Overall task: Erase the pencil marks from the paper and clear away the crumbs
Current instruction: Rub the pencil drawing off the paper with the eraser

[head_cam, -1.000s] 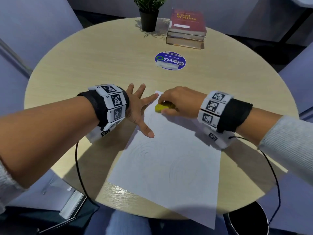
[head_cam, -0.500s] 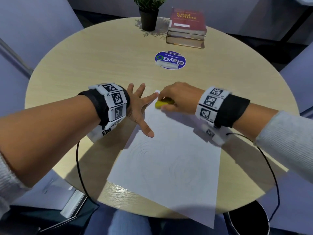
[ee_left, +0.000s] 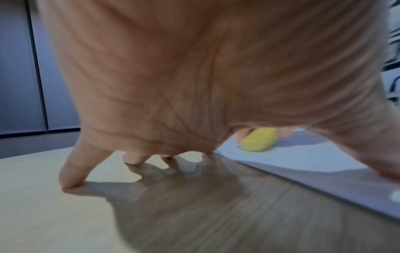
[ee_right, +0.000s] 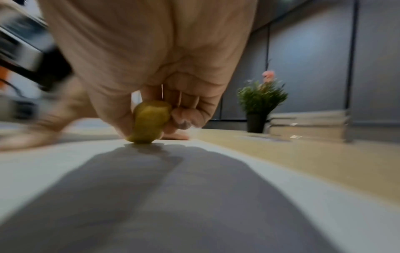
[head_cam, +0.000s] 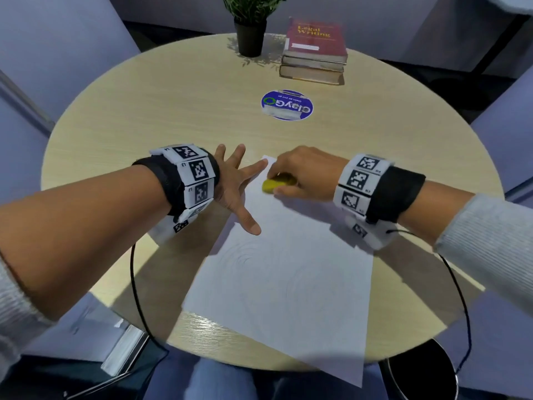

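Nearest me, paper (head_cam: 288, 284) overhangs the surface (head_cam: 173, 116) edge | my left hand (head_cam: 230, 189) splayed flat, pinning its left margin | my right hand (head_cam: 302, 174) pinches yellow eraser (head_cam: 274, 184) on its far corner | bare wood beyond.

The setting reads as an office or meeting area: a round wood-grain bench (head_cam: 173, 116) carries a stack of books (head_cam: 314, 53) topped by a "Legal Writing" volume, a small potted plant (head_cam: 250, 27) and a round blue sticker (head_cam: 287, 104), with grey partition panels (ee_right: 314, 56) behind.
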Demonstrator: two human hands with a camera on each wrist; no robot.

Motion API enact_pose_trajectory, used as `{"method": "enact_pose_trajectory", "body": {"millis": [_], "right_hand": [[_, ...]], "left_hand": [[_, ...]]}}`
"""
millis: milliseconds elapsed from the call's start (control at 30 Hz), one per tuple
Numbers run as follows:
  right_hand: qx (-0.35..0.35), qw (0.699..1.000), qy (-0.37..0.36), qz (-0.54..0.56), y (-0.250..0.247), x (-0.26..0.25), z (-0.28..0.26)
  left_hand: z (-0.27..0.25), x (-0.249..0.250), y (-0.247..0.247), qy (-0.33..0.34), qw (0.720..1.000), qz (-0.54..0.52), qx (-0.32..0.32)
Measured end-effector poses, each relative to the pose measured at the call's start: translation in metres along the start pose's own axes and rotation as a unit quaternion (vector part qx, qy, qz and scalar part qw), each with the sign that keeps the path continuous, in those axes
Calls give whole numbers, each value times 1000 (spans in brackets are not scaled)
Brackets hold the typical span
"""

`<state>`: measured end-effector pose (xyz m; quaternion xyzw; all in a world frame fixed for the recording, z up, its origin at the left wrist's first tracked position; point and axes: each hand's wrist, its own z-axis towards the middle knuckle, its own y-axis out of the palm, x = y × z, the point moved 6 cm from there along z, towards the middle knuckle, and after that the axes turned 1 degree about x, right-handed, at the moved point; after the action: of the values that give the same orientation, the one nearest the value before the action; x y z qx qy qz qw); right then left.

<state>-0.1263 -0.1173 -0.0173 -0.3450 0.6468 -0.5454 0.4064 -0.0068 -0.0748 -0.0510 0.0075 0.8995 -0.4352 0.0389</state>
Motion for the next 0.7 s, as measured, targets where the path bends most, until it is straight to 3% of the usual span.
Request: {"method": "enact_pose_trajectory", "body": {"millis": [67,200,300,433,567,700], "right_hand": [[9,1000,24,-12,-3,9,0],[2,999,-42,-6,6,-9,-2],[10,999,36,-9,-6,15,0],[-14,998,-60,-31,6,-16,-2],[11,999,40,-8,-7,17,4],[-11,999,-51,-6,5,-8,-3]], "left_hand": [[1,0,0,0,1000,3,-2],[0,0,0,-2,1000,0,-3],[-1,1,0,-2,1000,-2,-4],[-1,-1,0,-3,1000,-2,-4],[-1,1,0,-2,1000,-4,-9],[-1,0,1,0,1000,-4,-9]]}}
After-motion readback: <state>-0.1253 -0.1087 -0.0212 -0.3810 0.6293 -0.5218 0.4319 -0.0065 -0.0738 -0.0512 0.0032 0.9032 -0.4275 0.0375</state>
